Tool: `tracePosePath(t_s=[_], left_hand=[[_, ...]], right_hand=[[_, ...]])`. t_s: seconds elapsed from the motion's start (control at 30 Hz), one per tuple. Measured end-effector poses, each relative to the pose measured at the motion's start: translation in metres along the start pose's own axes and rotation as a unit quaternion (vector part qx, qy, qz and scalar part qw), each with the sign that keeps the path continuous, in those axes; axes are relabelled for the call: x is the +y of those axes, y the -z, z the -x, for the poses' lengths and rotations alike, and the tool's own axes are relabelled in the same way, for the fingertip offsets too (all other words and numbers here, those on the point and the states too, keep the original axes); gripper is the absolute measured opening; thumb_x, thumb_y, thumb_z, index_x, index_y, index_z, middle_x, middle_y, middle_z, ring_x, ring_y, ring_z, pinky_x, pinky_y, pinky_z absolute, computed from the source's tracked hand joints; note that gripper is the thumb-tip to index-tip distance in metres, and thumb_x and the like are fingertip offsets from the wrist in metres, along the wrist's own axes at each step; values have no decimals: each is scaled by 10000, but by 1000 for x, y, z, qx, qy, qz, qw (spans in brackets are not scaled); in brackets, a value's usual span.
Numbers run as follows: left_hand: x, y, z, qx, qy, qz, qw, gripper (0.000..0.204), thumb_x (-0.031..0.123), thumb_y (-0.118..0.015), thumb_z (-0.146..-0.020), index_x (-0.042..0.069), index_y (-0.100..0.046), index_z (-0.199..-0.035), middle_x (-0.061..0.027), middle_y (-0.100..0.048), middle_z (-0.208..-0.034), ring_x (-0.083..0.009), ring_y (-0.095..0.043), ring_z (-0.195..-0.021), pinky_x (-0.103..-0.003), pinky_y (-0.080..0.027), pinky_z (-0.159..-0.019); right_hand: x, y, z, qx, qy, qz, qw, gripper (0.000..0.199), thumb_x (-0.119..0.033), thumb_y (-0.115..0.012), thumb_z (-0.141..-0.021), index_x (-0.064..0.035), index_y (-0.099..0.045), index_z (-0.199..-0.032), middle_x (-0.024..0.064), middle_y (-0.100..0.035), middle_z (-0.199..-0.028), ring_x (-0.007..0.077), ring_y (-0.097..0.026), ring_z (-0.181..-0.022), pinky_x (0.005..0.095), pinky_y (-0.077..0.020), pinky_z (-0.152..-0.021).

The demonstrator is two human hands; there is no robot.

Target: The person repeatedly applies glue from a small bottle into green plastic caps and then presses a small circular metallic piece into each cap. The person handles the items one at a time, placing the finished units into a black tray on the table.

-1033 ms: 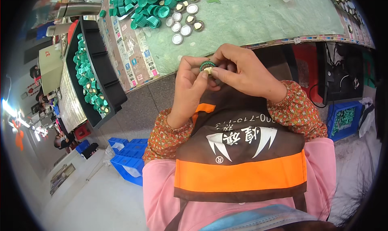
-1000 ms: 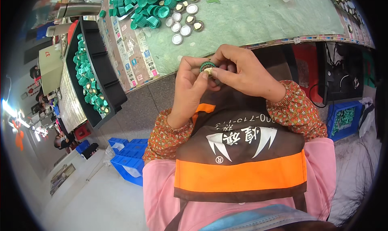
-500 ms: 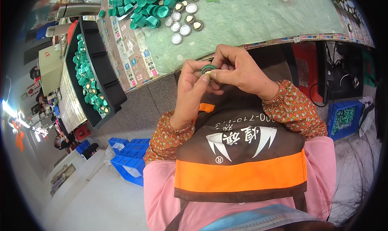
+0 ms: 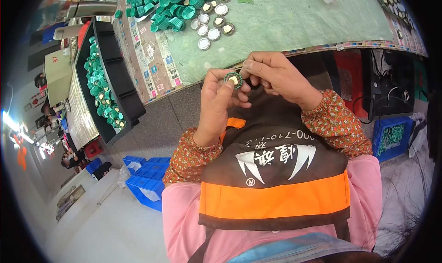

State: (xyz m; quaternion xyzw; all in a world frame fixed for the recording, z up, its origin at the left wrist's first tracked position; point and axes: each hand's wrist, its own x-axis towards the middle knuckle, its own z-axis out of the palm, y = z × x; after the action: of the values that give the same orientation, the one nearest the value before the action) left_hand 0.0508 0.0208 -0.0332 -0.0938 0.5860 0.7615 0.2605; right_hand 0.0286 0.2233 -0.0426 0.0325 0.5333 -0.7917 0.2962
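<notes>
My left hand is closed and pinches a small round fluted cap with a green edge and a dark inside. A cream-coloured piece lies on the cap's dark face, beside my left thumb. Just to the right, my right hand has its thumb and forefinger pressed together and its other fingers curled. Whether anything small is between those fingertips cannot be made out. Both hands are in front of the table's near edge, above the dark apron.
Green fluted cups are heaped at the table's far left. Near them lie several silver caps and dark caps with cream pieces. A black bin of green cups stands left. Blue crates are on the floor.
My right fingertips have drawn back from the cap, up and to the right. The cap has tilted, so more of its face and the cream piece shows.
</notes>
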Motion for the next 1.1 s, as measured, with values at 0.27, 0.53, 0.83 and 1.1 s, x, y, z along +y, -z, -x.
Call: tracePosePath(t_s=[0.27, 0.53, 0.83, 1.1], left_hand=[[20, 12, -2, 21, 6, 14, 1000, 248, 195, -509, -1026, 49, -485, -1225, -169, -668, -1040, -156, -671, -813, -307, -628, -686], [116, 145, -1, -56, -238, 373, 895, 444, 235, -468, -1069, -38, -448, -1419, -168, -568, -1399, -230, -623, -1079, -396, -583, -914], [90, 80, -60, 165, -320, -495, 791, 336, 126, -629, -960, 118, -618, -1295, -63, -622, -1169, -236, -617, -897, -388, -538, -756], [99, 78, -106, 210, -414, -702, 540, 228, 78, -645, -894, 155, -657, -1108, -73, -595, -1024, -285, -601, -962, -421, -513, -744]], right_hand=[[-16, 18, 5, 70, 114, 157, 979, 274, -257, -539, -1036, -34, -675, -955, -34, -544, -740, -1, -387, -529, 169, -279, -453], [-64, 92, 6, 379, 350, 424, 745, 193, -197, -639, -967, -29, -666, -1058, 72, -631, -874, 177, -571, -827, 324, -476, -765], [-65, 129, -27, 433, 278, 718, 469, 442, -247, -668, -895, -112, -605, -1312, 113, -613, -1199, 334, -557, -1139, 487, -473, -933], [-64, 158, -42, 447, 297, 689, 487, 453, -131, -658, -853, -94, -605, -1301, 139, -632, -1166, 359, -574, -1126, 481, -483, -931]])
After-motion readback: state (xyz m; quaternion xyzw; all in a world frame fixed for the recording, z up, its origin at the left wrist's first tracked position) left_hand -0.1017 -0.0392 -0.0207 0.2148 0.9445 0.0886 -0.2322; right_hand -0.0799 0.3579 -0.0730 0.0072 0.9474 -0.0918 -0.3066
